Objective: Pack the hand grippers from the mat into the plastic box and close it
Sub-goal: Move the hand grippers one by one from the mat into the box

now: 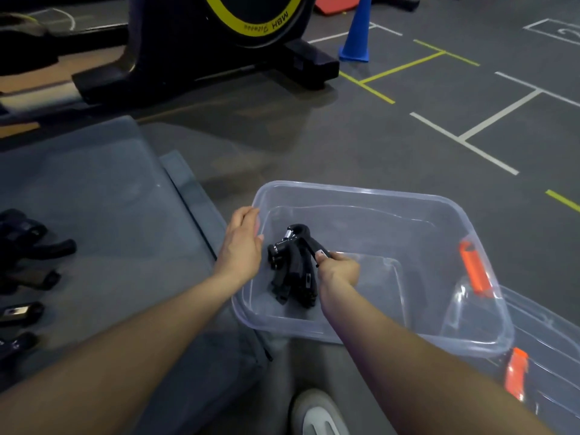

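Note:
A clear plastic box (439, 211) with an orange latch (474, 271) stands on the floor at centre right. Inside it, near its left wall, lie black hand grippers (292, 271) in a small pile. My right hand (339, 271) is inside the box, shut on the handle of the top hand gripper. My left hand (243, 246) rests with fingers apart against the box's left rim, holding nothing. More black hand grippers (28, 243) lie on the grey mat (110, 215) at the far left.
The clear lid (549, 356) with an orange clip (514, 372) lies under the box's right side. A black exercise machine (204, 42) stands behind the mat, a blue cone (357, 32) beyond it. My shoe (317, 412) shows at the bottom.

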